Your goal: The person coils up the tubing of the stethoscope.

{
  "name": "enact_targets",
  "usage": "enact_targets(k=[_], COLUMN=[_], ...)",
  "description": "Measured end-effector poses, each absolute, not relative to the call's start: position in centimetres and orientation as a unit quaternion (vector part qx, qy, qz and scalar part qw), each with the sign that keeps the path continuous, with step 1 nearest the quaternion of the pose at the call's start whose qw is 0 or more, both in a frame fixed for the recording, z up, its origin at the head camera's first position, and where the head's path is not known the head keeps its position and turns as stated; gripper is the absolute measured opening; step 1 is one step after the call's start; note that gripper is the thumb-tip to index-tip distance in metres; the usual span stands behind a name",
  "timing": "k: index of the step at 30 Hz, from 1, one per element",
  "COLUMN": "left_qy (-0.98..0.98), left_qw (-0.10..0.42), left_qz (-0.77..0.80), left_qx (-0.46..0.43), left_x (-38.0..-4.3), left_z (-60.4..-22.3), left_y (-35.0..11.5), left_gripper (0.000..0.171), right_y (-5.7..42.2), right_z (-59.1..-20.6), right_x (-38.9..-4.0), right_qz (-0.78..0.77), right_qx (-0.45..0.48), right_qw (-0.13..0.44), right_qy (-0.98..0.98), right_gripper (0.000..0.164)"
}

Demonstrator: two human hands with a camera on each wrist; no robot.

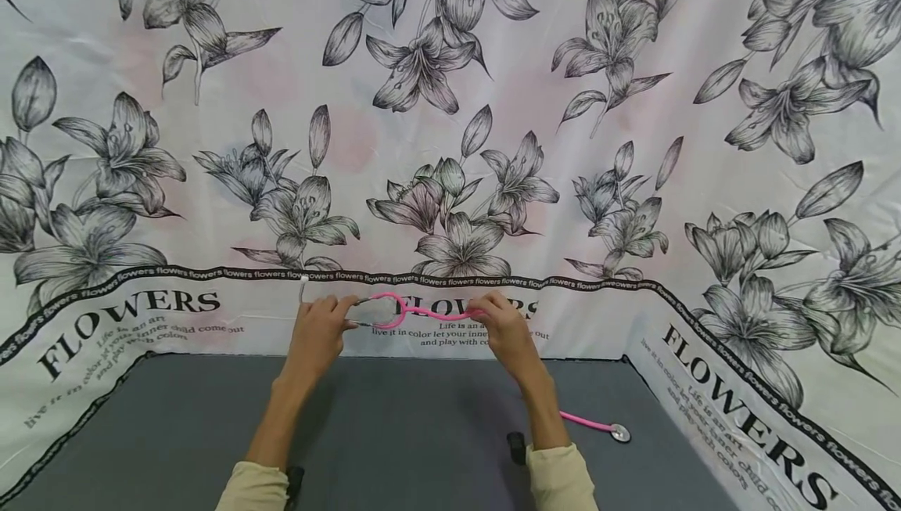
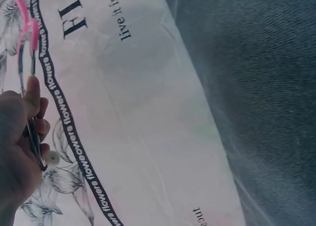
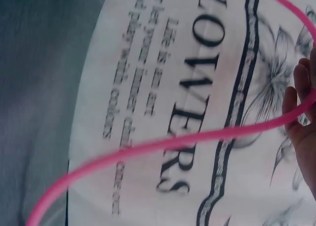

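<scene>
A pink stethoscope (image 1: 436, 313) is stretched between my two hands in front of the printed wall cloth. My left hand (image 1: 324, 327) grips its metal ear tubes (image 2: 34, 137), and a white eartip (image 2: 52, 158) shows past the fingers in the left wrist view. Further along, my right hand (image 1: 501, 331) pinches the pink tubing (image 3: 197, 136). From there the tubing hangs down behind the right forearm, and the round chest piece (image 1: 620, 433) appears low on the right, over the grey surface.
A grey tabletop (image 1: 422, 417) lies below both hands. White cloth (image 1: 281, 339) with black flowers and lettering rises behind it and along both sides. Dark straps (image 1: 517, 448) are at the wrists, near beige sleeves (image 1: 559, 476).
</scene>
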State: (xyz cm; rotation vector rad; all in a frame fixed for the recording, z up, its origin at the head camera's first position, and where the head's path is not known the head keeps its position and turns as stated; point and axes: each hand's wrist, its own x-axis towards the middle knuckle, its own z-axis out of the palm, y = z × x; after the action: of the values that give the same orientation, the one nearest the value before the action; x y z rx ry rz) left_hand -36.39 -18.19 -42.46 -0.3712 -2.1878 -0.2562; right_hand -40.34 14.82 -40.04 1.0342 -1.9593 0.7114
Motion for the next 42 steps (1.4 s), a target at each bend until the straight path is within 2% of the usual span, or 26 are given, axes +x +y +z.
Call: enact_targets(k=[4,10,16,22,27,32,37,42], left_qy=[-0.881,-0.887,-0.898,-0.912,-0.907,-0.898,-0.897,-0.894], left_qw=[0.438,0.411,0.361,0.313,0.336,0.367,0.374,0.380], left_qz=[-0.088,-0.088,-0.083,-0.109,-0.110,-0.103,-0.092,-0.103], left_qx=[-0.159,-0.192,-0.239,-0.242,-0.228,-0.218,-0.217,-0.213], left_x=[-36.1,-35.3,-34.3,-33.7,-33.5,-33.7,-33.9,-34.0], left_z=[-42.4,-41.5,-40.8,-41.1,-40.6,-40.7,-40.6,-40.3], left_y=[-17.5,-15.7,-13.6,-12.0,-11.2,-10.9,-11.1,-11.9], left_gripper=[0.033,0.029,0.034,0.038,0.036,0.024,0.022,0.023], right_y=[13.1,9.3,6.9,6.7,6.7,6.6,6.6,7.5], right_z=[-40.0,-39.9,-40.3,-41.0,-40.8,-40.8,-40.7,-40.1], right_x=[-39.0,-37.9,-37.7,-37.3,-37.2,-37.5,-37.5,-37.6], right_qz=[0.269,0.246,0.227,0.252,0.272,0.269,0.277,0.295], right_qx=[0.434,0.464,0.418,0.340,0.310,0.320,0.335,0.359], right_qw=[0.387,0.407,0.446,0.456,0.457,0.466,0.467,0.418], right_qy=[-0.768,-0.747,-0.759,-0.783,-0.788,-0.779,-0.770,-0.781], right_gripper=[0.027,0.017,0.013,0.009,0.007,0.007,0.009,0.025])
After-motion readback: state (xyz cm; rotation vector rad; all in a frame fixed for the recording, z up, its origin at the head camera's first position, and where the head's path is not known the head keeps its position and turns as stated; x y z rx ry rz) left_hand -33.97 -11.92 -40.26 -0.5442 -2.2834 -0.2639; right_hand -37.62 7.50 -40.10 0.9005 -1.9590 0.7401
